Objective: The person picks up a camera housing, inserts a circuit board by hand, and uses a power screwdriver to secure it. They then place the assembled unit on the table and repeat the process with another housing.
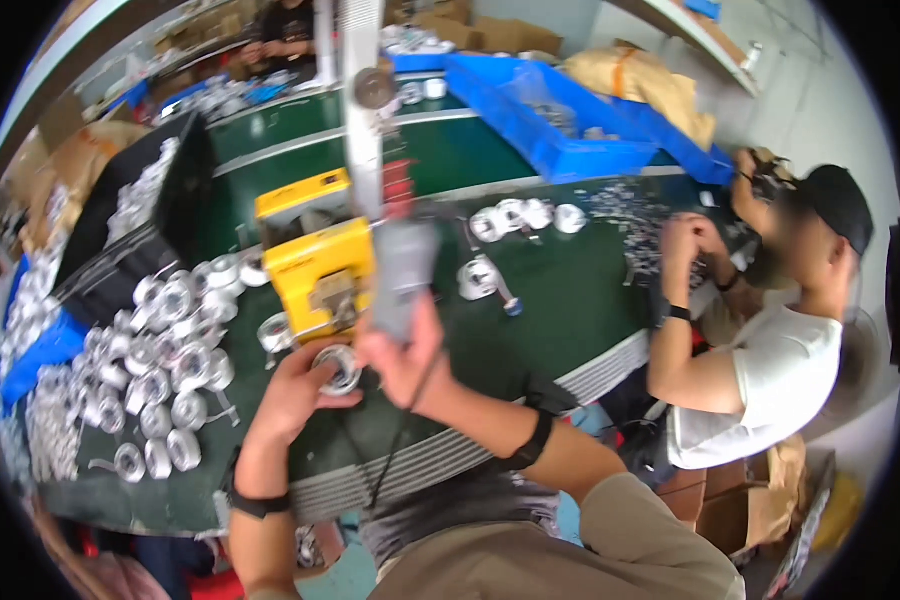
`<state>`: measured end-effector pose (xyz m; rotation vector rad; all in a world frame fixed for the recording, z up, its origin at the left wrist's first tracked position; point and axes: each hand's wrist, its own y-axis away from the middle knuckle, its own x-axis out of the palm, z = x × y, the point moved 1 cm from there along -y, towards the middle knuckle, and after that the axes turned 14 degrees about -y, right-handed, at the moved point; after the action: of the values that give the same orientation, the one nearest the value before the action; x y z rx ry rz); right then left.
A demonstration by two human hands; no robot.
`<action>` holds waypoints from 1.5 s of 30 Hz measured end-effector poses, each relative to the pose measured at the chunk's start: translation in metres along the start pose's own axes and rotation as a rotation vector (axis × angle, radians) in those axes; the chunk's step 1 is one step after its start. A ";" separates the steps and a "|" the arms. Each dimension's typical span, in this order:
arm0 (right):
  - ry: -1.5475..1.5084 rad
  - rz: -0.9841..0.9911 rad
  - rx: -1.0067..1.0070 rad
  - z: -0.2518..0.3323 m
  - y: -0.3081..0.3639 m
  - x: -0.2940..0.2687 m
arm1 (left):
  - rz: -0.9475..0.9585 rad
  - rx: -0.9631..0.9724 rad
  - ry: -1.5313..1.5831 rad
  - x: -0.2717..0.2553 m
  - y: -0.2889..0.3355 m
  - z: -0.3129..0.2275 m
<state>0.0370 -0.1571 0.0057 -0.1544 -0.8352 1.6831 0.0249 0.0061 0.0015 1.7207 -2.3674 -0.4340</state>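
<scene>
Left hand (305, 390) grips 1 round silver metallic housing (339, 371); right hand (410, 352) grips 1 grey blocky handheld tool (403, 272); steady, square alignment seems advisable.

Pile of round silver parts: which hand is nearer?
Left. The left hand, holding a round part, is right of the pile; the right hand, gripping a grey tool, is farther right.

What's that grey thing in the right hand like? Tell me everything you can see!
The grey tool is long and chunky, with a smooth casing that looks like plastic. It's blurry, so small parts don't show. The right hand grips its lower end, and it points upward beside the yellow box. A red coil appears just above it; I can't tell whether they're joined.
</scene>
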 end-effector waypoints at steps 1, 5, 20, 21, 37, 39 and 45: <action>-0.088 -0.048 0.001 0.009 -0.002 -0.005 | 0.009 0.034 0.038 0.006 -0.007 -0.002; -0.124 -0.013 -0.064 0.031 -0.020 -0.003 | 0.144 -0.033 0.046 0.022 -0.018 0.005; -0.170 0.052 0.066 -0.004 -0.013 0.010 | 0.145 -0.030 0.053 0.021 -0.021 0.021; -0.179 0.055 0.070 -0.004 -0.014 0.010 | 0.148 -0.031 0.058 0.021 -0.021 0.019; 0.006 0.085 0.131 0.031 -0.038 0.010 | 0.148 -0.025 0.065 0.023 -0.022 0.022; -0.009 0.136 0.266 0.043 -0.045 0.007 | 0.158 -0.025 0.084 0.022 -0.022 0.020; 0.071 0.058 0.157 0.054 -0.048 0.012 | 0.162 -0.056 0.073 0.023 -0.020 0.015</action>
<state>0.0437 -0.1677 0.0781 -0.1303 -0.6481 1.7795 0.0307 -0.0195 -0.0202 1.4809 -2.3952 -0.4006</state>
